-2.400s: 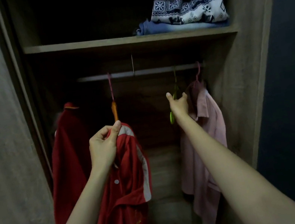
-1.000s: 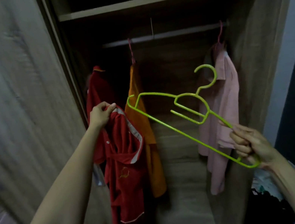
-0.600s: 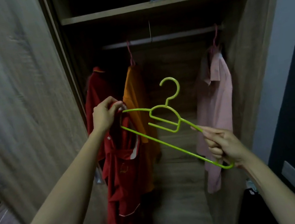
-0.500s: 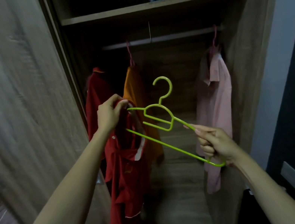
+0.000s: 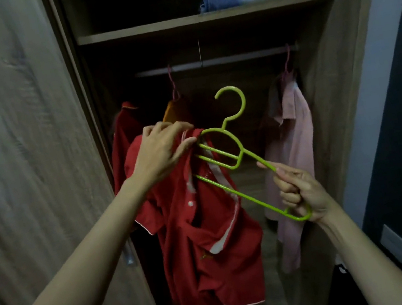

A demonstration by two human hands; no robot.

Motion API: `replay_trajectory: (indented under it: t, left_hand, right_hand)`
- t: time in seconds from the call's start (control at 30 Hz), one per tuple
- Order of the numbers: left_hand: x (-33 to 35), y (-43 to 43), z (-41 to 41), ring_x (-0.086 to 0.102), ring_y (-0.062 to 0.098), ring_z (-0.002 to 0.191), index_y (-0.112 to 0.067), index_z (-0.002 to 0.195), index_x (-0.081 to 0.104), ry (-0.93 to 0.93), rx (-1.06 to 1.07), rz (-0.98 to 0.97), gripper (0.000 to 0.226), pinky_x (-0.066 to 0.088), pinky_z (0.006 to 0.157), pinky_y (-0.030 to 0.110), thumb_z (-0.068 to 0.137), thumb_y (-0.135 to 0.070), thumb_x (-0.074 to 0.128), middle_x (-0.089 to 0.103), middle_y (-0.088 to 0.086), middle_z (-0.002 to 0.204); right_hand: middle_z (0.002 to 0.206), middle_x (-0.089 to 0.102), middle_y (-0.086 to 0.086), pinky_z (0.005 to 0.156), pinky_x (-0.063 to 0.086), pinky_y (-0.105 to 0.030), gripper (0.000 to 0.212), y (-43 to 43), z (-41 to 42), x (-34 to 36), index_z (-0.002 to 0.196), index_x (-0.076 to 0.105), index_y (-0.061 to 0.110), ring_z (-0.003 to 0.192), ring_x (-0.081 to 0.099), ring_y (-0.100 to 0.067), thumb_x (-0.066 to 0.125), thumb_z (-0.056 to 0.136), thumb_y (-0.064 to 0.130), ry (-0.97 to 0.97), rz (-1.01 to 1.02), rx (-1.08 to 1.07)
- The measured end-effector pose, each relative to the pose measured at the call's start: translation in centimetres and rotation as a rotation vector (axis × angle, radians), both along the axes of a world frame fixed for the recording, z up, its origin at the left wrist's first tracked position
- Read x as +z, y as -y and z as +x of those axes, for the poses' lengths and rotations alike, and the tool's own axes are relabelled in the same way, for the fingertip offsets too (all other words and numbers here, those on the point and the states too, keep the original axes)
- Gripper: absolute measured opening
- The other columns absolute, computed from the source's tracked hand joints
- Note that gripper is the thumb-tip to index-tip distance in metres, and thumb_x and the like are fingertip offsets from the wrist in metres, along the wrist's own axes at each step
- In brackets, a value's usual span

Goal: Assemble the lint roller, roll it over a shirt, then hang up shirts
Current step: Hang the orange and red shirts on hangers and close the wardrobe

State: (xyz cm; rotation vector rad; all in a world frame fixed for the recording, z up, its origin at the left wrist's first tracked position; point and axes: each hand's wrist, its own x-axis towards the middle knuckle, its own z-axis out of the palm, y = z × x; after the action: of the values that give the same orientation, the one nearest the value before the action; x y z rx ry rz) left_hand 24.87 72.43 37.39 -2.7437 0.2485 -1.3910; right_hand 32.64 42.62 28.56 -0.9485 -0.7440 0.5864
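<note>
**Threading the green hanger into the red shirt at the open wardrobe.**

My left hand (image 5: 165,153) grips the red shirt (image 5: 208,231) by the collar and holds it up in front of the wardrobe. My right hand (image 5: 300,194) is curled round the outer end of the hanger (image 5: 254,200), whose other arm pokes into the neck opening just below my left thumb. The hanger sits tilted, so I judge the shirt only half dressed onto it. What is left is seating both shoulders, then hooking it on the rail (image 5: 231,58). A pink shirt (image 5: 292,141), an orange garment (image 5: 173,106) and another red one (image 5: 125,128) already hang there. No lint roller is in view, so I cannot tell whether that part is done.
</note>
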Motion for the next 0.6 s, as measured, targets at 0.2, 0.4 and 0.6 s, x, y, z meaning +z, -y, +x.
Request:
replay_trajectory:
  t: [0.2, 0.4, 0.6]
  left_hand:
    - [1.7, -1.0, 0.9, 0.059, 0.008, 0.084, -0.025, 0.108, 0.065, -0.050, -0.238, -0.137, 0.027, 0.043, 0.077, 0.031, 0.094, -0.044, 0.052, 0.067, -0.009, 0.090]
    - [2.9, -0.4, 1.0, 0.063, 0.012, 0.082, -0.027, 0.104, 0.067, 0.064, -0.184, -0.263, 0.025, 0.049, 0.077, 0.042, 0.089, -0.046, 0.059, 0.067, -0.007, 0.087]
    - [4.1, -1.3, 1.2, 0.065, 0.013, 0.087, -0.027, 0.104, 0.066, 0.147, -0.162, -0.330, 0.026, 0.050, 0.081, 0.044, 0.090, -0.048, 0.057, 0.068, -0.009, 0.092]
  right_hand:
    - [0.053, 0.025, 0.012, 0.034, 0.022, -0.010, 0.040, 0.5, 1.7, 3.2, 0.116, 0.065, 0.014, 0.038, 0.020, 0.001, 0.063, 0.081, 0.035, 0.245, -0.141, -0.169]
    - [0.105, 0.064, -0.005, 0.093, 0.040, -0.033, 0.024, -2.2, 3.7, 4.6, 0.114, 0.064, 0.019, 0.101, 0.056, -0.018, 0.060, 0.091, 0.019, 0.906, -0.444, -1.334]
    - [0.099, 0.058, 0.005, 0.077, 0.051, -0.030, 0.042, -9.9, -2.3, -3.1, 0.103, 0.059, 0.017, 0.087, 0.056, -0.008, 0.061, 0.081, 0.053, 0.517, -0.272, -1.173]
